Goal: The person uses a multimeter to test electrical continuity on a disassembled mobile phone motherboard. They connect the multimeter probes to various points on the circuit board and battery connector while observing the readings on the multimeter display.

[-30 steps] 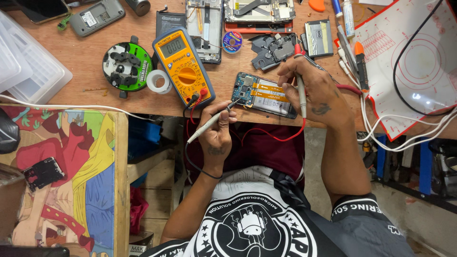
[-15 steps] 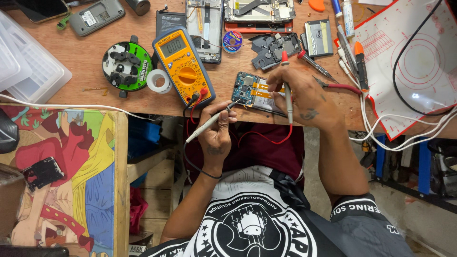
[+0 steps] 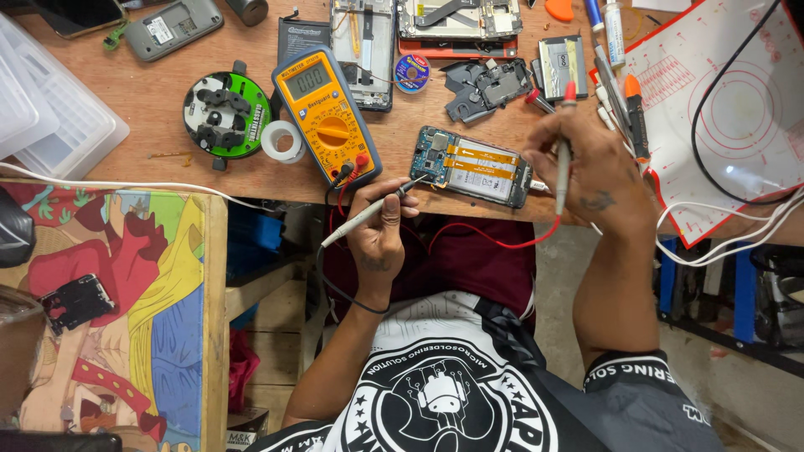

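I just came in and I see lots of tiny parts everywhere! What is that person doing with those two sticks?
A person sits at a wooden workbench holding two thin meter probes. The left hand points one probe at the left end of an opened phone board. The right hand holds the red-capped probe upright by the board's right end. Wires lead to the yellow multimeter beside it.

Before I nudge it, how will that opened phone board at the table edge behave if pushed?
The phone board is flat and thin, so it would probably slide, not roll. It lies close to the wooden table's front edge, so a push toward the person might tip it off. Its exposed ribbon and parts look fragile. The left hand's probe touches its corner.
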